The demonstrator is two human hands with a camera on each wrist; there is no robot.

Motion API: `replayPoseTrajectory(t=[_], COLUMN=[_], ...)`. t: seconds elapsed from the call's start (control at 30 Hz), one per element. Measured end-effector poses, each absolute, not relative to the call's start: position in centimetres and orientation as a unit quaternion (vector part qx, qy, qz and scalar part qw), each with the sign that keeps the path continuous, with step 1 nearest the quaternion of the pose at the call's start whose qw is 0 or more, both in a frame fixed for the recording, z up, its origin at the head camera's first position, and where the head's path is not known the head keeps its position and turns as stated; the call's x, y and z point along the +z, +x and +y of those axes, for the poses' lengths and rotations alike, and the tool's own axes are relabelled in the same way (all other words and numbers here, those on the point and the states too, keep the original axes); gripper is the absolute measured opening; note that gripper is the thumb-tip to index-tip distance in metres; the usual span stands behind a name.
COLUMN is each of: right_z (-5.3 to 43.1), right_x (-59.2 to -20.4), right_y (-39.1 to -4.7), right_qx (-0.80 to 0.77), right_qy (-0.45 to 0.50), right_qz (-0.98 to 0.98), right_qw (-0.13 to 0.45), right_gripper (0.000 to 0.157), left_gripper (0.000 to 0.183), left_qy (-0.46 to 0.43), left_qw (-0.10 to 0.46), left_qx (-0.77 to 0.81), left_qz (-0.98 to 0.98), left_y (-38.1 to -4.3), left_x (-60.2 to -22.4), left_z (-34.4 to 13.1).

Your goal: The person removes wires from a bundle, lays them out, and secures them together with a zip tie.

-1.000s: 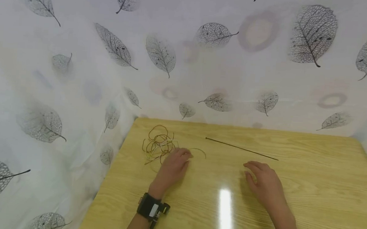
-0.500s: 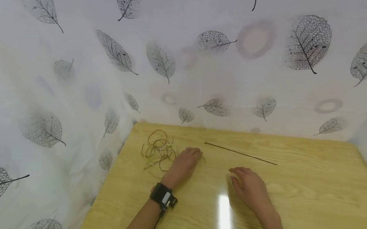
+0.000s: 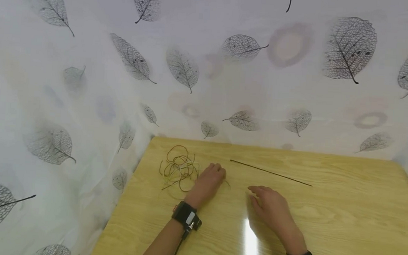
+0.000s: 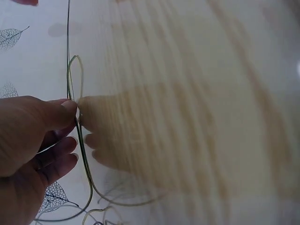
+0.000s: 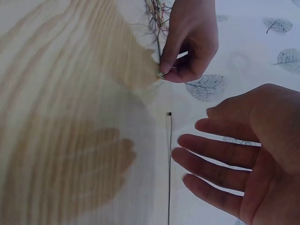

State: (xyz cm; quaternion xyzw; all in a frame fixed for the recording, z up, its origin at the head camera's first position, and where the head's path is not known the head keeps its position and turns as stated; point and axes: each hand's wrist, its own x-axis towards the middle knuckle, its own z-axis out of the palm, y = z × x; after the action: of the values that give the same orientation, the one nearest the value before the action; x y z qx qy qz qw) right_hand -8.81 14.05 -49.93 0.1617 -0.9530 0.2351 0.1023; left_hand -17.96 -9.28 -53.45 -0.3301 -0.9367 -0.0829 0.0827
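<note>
My left hand (image 3: 208, 183) is just right of a tangle of thin cords (image 3: 179, 168) in the head view. In the left wrist view its thumb and forefinger pinch a thin greenish-yellow cord (image 4: 83, 150). One end of that cord bends into a narrow loop above the fingertips; the rest runs down and curves away. My right hand (image 3: 272, 208) hovers over the table to the right, holding nothing. In the right wrist view, its fingers (image 5: 215, 168) are extended and spread apart. Beyond both hands lies a thin, straight dark rod (image 3: 271, 172) with a small dark tip.
The light wood-grain table (image 3: 352, 212) is glossy and mirrors the hands. A pale leaf-patterned sheet (image 3: 207, 66) hangs along its back and left edges. Each wrist wears a black camera strap (image 3: 185, 215); a cable runs along the left forearm.
My left hand has moved right, away from the tangle, with its fingers drawn in on the cord. My right hand has come left and a little nearer. The rod and tangle stay put.
</note>
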Motion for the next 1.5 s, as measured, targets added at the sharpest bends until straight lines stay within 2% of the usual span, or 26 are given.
replayPoseTrajectory(t=[0.2,0.37,0.5,0.67,0.87,1.07,1.5], right_z=[12.4,11.1,10.6,10.9,12.2,14.3,19.7], right_x=[-49.9,-49.6,-49.7,-50.0,-49.8,-49.4,-49.0], right_y=[-9.1,-8.9,-8.8,-8.4,-7.7,-7.0,-5.3], right_qx=[0.240,0.229,0.197,0.183,0.199,0.204,0.222], right_qy=[0.170,0.181,0.191,0.181,0.154,0.143,0.091], right_qz=[-0.952,-0.953,-0.957,-0.961,-0.966,-0.966,-0.969], right_qw=[0.082,0.078,0.096,0.099,0.066,0.068,0.052], right_gripper=[0.030,0.030,0.024,0.015,0.009,0.010,0.011], left_gripper=[0.016,0.013,0.009,0.008,0.007,0.009,0.009], left_qy=[-0.348,-0.381,-0.413,-0.416,-0.429,-0.431,-0.403], left_qw=[0.079,0.095,0.111,0.101,0.114,0.145,0.143], left_qx=[-0.023,-0.096,-0.149,-0.156,-0.128,-0.085,-0.045], left_qz=[-0.934,-0.915,-0.892,-0.890,-0.887,-0.887,-0.903], left_y=[-17.1,-15.2,-14.0,-13.2,-12.7,-12.2,-11.9], left_x=[-53.5,-52.5,-51.9,-51.5,-51.1,-51.5,-51.5], left_z=[-8.7,-8.4,-8.1,-7.8,-8.0,-8.7,-11.0])
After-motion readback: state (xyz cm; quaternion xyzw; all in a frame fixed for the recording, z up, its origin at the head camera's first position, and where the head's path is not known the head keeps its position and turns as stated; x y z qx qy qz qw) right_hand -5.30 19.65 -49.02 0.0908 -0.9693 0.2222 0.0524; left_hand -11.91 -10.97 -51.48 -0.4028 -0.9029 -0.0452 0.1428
